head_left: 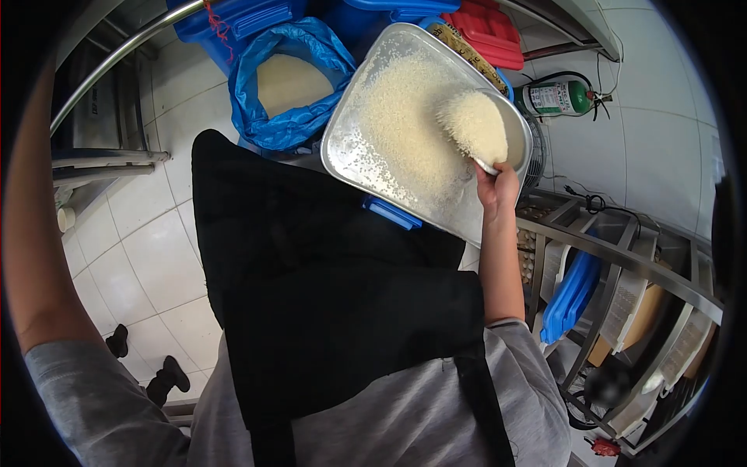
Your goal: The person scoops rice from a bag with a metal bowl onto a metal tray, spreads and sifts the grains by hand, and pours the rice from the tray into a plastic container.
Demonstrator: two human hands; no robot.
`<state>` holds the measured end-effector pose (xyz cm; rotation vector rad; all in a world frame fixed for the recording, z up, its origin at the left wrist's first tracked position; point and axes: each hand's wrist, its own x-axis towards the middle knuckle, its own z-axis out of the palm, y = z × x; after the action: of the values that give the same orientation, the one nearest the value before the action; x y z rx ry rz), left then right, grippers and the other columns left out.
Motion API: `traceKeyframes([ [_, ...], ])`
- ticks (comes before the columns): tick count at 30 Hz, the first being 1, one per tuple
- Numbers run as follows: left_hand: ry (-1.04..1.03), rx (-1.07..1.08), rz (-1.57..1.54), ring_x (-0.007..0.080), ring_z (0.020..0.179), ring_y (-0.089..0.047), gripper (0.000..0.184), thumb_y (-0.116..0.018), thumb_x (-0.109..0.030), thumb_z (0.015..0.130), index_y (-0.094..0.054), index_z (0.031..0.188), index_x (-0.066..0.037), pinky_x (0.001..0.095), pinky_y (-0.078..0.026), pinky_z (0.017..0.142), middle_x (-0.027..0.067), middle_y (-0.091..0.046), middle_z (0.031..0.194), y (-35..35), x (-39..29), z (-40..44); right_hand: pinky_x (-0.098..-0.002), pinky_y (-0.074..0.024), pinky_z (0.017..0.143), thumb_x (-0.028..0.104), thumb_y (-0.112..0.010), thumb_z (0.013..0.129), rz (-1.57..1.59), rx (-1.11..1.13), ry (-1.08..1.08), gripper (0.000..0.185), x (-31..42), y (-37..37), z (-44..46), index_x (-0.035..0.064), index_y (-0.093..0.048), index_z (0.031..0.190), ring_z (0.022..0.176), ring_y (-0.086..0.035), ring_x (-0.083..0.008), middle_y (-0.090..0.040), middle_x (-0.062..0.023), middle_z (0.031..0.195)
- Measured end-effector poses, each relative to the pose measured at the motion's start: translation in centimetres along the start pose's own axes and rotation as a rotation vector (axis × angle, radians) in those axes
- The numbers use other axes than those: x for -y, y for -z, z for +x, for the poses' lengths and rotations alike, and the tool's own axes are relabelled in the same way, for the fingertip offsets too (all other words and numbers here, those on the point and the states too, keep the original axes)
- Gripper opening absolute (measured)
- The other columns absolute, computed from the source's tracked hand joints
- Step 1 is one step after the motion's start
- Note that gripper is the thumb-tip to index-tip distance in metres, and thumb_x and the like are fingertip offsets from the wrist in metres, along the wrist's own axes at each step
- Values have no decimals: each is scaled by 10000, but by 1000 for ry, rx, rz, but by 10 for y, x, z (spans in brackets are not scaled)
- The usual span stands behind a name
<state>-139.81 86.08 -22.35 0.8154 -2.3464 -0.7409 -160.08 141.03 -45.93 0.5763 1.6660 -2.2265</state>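
Observation:
My right hand (499,185) is closed on the edge of a scoop heaped with pale grains (475,124). It is over the right part of a metal tray (342,159), where more loose grains (405,117) are spread, thickest in the middle. Left of the tray, a blue plastic bag (243,101) stands open with pale contents (292,84) inside. My left forearm (35,233) reaches up along the left edge of the view; the left hand itself is out of sight.
Blue lids (257,19) and a red container (486,35) lie behind the tray. A green cylinder (578,96) stands by the wall. Metal shelving (622,253) with a blue lid (572,296) is at the right. Another person's feet (175,373) show at the lower left.

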Motion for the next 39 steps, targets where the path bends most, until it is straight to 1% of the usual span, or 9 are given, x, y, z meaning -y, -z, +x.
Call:
traceKeyframes([
  [2, -187, 7, -36, 236, 811, -631, 362, -597, -252, 909, -684, 988, 90, 350, -493, 782, 185, -696, 933, 4, 27, 20, -486, -614, 728, -9, -405, 845, -58, -17, 72, 435, -2, 4, 7, -100, -374, 1270, 996, -628, -378, -520, -229, 1207],
  [11, -177, 40, -81, 215, 748, -575, 339, -601, -253, 910, -669, 847, 73, 355, -474, 748, 144, -679, 849, 3, 25, 23, -496, -592, 834, -33, -376, 854, -167, -69, 96, 457, 12, 31, 11, -84, -378, 1308, 1084, -600, -386, -514, -216, 1272],
  [18, -242, 48, -109, 184, 695, -507, 332, -599, -241, 898, -628, 772, 66, 360, -442, 686, 96, -619, 736, 3, 34, 30, -480, -624, 718, -18, -406, 855, 64, -98, 114, 419, 17, 39, 7, -84, -400, 1268, 971, -640, -378, -533, -225, 1199],
  [20, -249, 5, -123, 182, 692, -487, 333, -588, -239, 896, -608, 757, 63, 364, -433, 676, 89, -591, 713, 1, 32, 25, -544, -553, 914, -47, -357, 868, -93, -49, 47, 453, 25, 38, -5, -122, -347, 1314, 1140, -551, -416, -471, -249, 1309],
  [24, -206, 86, -126, 188, 701, -500, 334, -578, -240, 899, -618, 772, 65, 372, -440, 693, 106, -620, 737, 4, 39, 34, -574, -524, 943, -29, -369, 875, 47, -130, 72, 454, 23, 53, 12, -101, -355, 1323, 1167, -539, -421, -476, -241, 1305],
  [25, -194, 85, -109, 193, 715, -520, 331, -575, -238, 900, -640, 803, 71, 365, -448, 710, 114, -637, 756, 5, 37, 34, -449, -623, 709, -12, -406, 853, -17, -114, 89, 402, 24, 52, 8, -95, -421, 1246, 966, -646, -356, -554, -211, 1172],
  [28, -197, 54, -103, 201, 747, -556, 330, -570, -232, 901, -675, 870, 79, 347, -461, 741, 130, -666, 803, 4, 30, 28, -459, -617, 717, -15, -412, 847, -61, -83, 107, 377, 29, 49, -10, -96, -437, 1214, 927, -643, -360, -554, -210, 1159],
  [32, -173, 125, -183, 206, 785, -586, 344, -565, -226, 903, -692, 943, 91, 324, -468, 771, 141, -683, 866, 4, 22, 20, -526, -558, 889, -40, -390, 861, 31, -193, 97, 457, 25, 63, 12, -101, -371, 1314, 1134, -567, -395, -504, -233, 1284],
  [39, -150, 79, -138, 210, 794, -590, 348, -569, -211, 904, -685, 980, 108, 335, -469, 776, 152, -688, 889, 5, 23, 19, -502, -590, 824, -30, -399, 862, 34, -124, 84, 401, 24, 58, 2, -119, -410, 1252, 1056, -605, -387, -529, -231, 1235],
])
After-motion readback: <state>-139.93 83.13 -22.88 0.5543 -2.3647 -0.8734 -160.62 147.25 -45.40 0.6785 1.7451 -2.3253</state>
